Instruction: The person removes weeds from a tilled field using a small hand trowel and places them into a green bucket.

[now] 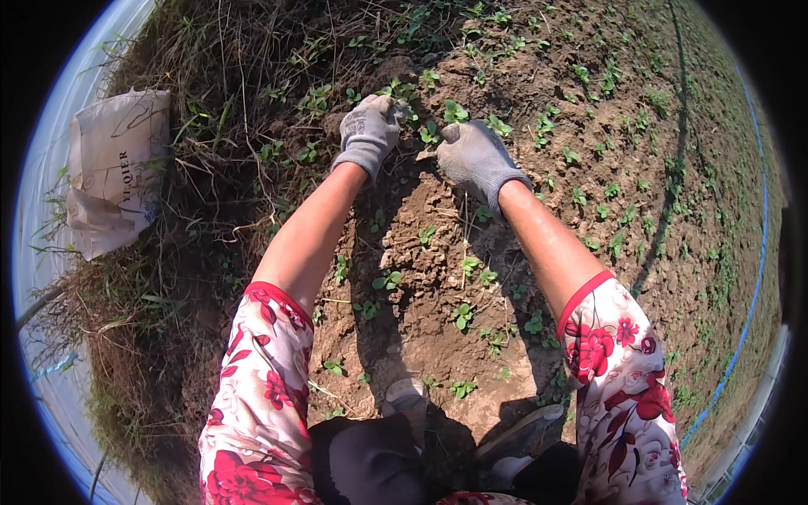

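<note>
**Both gloved hands down among seedlings, fingers curled**

My left hand [369, 133], grey glove, knuckles up, fingers bent in narrow. Its fingertips are right at a leafy green plant [402, 91], just ahead and to the right of it; contents of the grip hidden, can't tell if it holds the stem. My right hand [480, 162], same kind of glove, dusty, also curled narrow, back of the hand up. Can't tell what, if anything, it holds. A small tan piece [427, 155] sits by its fingers on the left side; too small to identify.

Hands near each other, not touching. Between them, nearer the right: a small seedling [430, 133]. Another seedling [455, 112] just ahead of the right hand. Brown crumbly soil [421, 278] below and between the hands, more sprouts scattered nearer me and out to the right.

Left of the left hand: dry grass [198, 168], then a pale sack [118, 168] well apart, clear sheeting [46, 194] beyond. Far right of the right hand: blue line [764, 219], curved. Nearer me, below both hands: a dusty shoe [408, 396]. Floral sleeves [261, 396] on both arms.
</note>
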The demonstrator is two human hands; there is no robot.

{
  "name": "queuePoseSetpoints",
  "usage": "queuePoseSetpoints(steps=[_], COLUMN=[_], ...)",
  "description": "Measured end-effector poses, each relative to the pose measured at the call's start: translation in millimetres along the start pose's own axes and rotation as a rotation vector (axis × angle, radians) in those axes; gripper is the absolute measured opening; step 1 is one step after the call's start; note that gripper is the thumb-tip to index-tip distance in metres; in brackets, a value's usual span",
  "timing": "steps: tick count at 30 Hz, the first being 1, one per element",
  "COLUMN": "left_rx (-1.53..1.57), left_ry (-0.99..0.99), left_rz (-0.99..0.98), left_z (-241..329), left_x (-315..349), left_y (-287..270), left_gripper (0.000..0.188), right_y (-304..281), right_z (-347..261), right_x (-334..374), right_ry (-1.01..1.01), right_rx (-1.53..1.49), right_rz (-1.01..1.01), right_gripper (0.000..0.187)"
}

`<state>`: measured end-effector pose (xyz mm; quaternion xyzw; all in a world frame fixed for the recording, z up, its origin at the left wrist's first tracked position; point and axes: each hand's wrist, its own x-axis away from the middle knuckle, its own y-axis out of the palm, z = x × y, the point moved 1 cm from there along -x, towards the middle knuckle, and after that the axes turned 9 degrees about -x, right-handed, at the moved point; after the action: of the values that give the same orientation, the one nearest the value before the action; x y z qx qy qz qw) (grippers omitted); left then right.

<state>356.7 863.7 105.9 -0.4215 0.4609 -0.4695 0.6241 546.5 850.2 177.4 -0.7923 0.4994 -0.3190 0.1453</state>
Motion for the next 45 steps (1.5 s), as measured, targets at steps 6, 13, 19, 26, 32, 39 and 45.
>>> queuePoseSetpoints(steps=[6,13,19,26,32,39,45], left_rx=[0.359,0.215,0.229,0.284,0.374,0.624,0.641], left_ry=[-0.292,-0.267,-0.385,-0.369,-0.436,-0.404,-0.359], left_rz=[0.098,-0.426,-0.254,-0.245,-0.098,0.297,0.316], left_z=[-14,13,9,-4,-5,-19,-61], left_x=[-24,-36,-46,-42,-39,-45,-17], left_y=[-7,-8,12,19,8,-23,-38], left_gripper=[0.024,0.059,0.036,0.032,0.028,0.017,0.026], right_y=[-35,-77,-52,2,-2,-2,-36], right_z=[-25,-81,-79,-71,-54,-61,-65], right_x=[23,41,2,-30,-31,-24,8], right_ry=[-0.043,-0.078,-0.142,-0.052,-0.168,-0.079,-0.063], right_rx=[0.056,0.339,0.626,0.521,0.495,0.550,0.519], right_rz=[-0.080,-0.087,-0.061,-0.064,-0.048,-0.103,-0.052], right_gripper=[0.022,0.025,0.028,0.032,0.028,0.039,0.041])
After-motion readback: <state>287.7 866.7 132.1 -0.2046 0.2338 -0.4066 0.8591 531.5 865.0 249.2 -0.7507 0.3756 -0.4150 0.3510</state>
